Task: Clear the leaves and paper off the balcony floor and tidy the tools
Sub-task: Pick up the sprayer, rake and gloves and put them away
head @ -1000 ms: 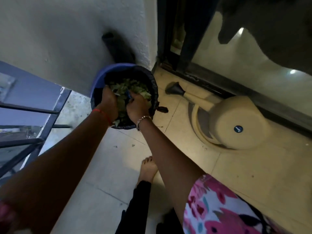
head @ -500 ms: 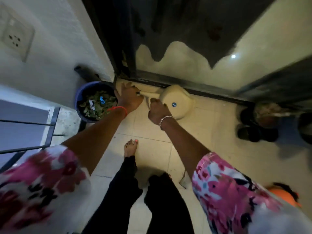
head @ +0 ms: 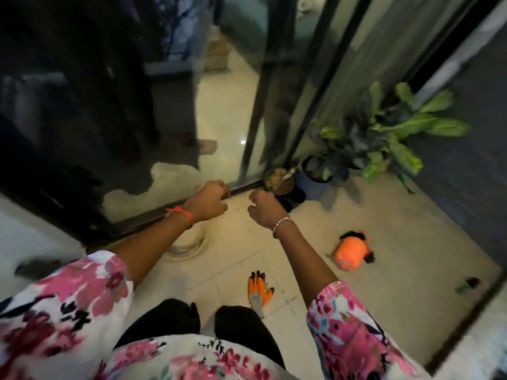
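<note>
My left hand (head: 210,200) and my right hand (head: 263,208) hover side by side above the tiled balcony floor (head: 406,242), near the sliding glass door's track. The fingers of both hang loosely curled and hold nothing. An orange and grey work glove (head: 258,290) lies flat on the tiles in front of my legs. A second orange glove (head: 351,255), bunched up, lies further right. The beige watering can (head: 186,248) shows only as a blurred curve under my left forearm. No leaves or paper are visible on the floor.
Potted plants (head: 384,133) and dark pots (head: 279,181) stand at the far right by the door frame. A small dark and green object (head: 467,285) lies near the right edge of the floor. The glass door (head: 137,119) runs along the back.
The view swung right, away from the leaf-filled bin. My hands left the bin, passed the watering can's spout and now hover with nothing in them.
</note>
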